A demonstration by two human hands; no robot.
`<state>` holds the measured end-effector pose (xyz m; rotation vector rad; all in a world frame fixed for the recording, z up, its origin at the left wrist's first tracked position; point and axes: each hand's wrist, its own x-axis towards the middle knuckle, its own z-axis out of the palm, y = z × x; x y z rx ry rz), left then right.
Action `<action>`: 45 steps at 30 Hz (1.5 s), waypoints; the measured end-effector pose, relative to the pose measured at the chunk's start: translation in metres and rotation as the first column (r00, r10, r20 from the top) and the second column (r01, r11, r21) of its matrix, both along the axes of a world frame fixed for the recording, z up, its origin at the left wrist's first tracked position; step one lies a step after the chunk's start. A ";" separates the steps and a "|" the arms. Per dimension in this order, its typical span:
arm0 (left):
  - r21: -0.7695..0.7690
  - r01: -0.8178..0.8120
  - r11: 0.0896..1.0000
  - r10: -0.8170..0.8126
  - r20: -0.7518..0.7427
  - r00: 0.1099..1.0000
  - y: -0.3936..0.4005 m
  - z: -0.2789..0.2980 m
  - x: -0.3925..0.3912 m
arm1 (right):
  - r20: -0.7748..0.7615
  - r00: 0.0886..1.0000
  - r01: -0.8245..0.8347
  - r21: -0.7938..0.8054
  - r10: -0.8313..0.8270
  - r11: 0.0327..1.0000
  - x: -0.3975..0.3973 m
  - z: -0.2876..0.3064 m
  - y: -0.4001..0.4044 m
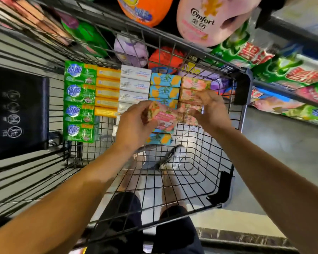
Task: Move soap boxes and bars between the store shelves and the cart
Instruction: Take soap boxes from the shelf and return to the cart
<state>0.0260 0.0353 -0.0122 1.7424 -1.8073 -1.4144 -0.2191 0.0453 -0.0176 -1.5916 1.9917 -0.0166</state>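
Observation:
Rows of soap lie in the wire cart: green wrapped bars at the left, then orange boxes, white boxes, blue-and-orange boxes and pink peach-print boxes at the right. My left hand grips one pink peach-print box just above the blue row. My right hand reaches over the pink row, its fingers curled on a pink box there, and partly hides it.
Beyond the cart stand shelves with an orange detergent bottle, a pink softener bottle and green detergent bags. The cart's dark child-seat flap is at the left. Under the basket I see the grey floor and shoes.

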 end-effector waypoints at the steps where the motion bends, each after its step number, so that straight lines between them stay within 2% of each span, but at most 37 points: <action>1: 0.004 -0.021 1.000 0.021 -0.006 1.000 -0.001 -0.005 0.001 | -0.058 0.998 -0.009 0.013 0.010 1.000 0.002 -0.007 -0.003; 5: 0.029 -0.076 0.997 0.077 -0.034 0.996 -0.003 -0.013 0.002 | -0.253 0.966 -0.069 -0.061 0.052 0.996 0.007 -0.031 -0.009; 8: 0.064 -0.129 0.990 0.134 -0.070 0.989 -0.003 -0.008 0.000 | -0.303 0.951 -0.078 -0.051 0.059 0.996 0.008 -0.038 -0.009; 12: 0.076 -0.153 0.985 0.159 -0.075 0.984 -0.002 0.014 0.001 | -0.310 0.950 -0.065 -0.059 0.044 0.996 0.009 -0.017 -0.005; 14: 0.094 -0.183 0.979 0.190 -0.081 0.978 -0.001 0.029 0.003 | -0.232 0.972 0.014 -0.133 -0.045 0.991 0.012 0.007 0.007; 16: 0.103 -0.211 0.972 0.221 -0.086 0.972 0.000 0.048 0.003 | 0.016 0.976 0.214 -0.214 -0.216 0.953 0.017 0.041 0.019; 17: 0.095 -0.217 0.972 0.225 -0.092 0.970 0.001 0.059 0.001 | 0.132 0.937 0.343 -0.174 -0.323 0.923 0.019 0.060 0.024; 19: 0.073 -0.208 0.975 0.215 -0.117 0.970 0.002 0.082 -0.002 | 0.247 0.850 0.491 -0.049 -0.466 0.870 0.017 0.093 0.037; 21: 0.070 -0.184 0.980 0.193 -0.161 0.968 0.005 0.108 -0.009 | 0.295 0.815 0.525 -0.014 -0.498 0.851 0.008 0.118 0.054; 25: 0.066 -0.172 0.983 0.183 -0.247 0.952 0.023 0.161 -0.032 | 0.378 0.752 0.597 -0.042 -0.540 0.801 -0.015 0.175 0.089; 29: 0.075 -0.127 0.989 0.144 -0.315 0.938 0.054 0.206 -0.076 | 0.478 0.657 0.706 -0.119 -0.583 0.699 -0.052 0.228 0.128; 32: 0.076 -0.030 0.997 0.058 -0.395 0.917 0.085 0.233 -0.120 | 0.490 0.649 0.733 -0.197 -0.582 0.651 -0.094 0.261 0.166; 36: 0.004 0.053 0.999 -0.048 -0.390 0.920 0.133 0.262 -0.190 | 0.481 0.641 0.759 -0.282 -0.598 0.586 -0.163 0.294 0.235; 41: -0.153 0.110 0.982 -0.161 -0.382 0.910 0.194 0.299 -0.287 | 0.463 0.633 0.774 -0.381 -0.620 0.505 -0.252 0.336 0.321; 45: -0.271 0.137 0.953 -0.239 -0.393 0.888 0.224 0.344 -0.355 | 0.405 0.675 0.728 -0.505 -0.617 0.464 -0.314 0.379 0.374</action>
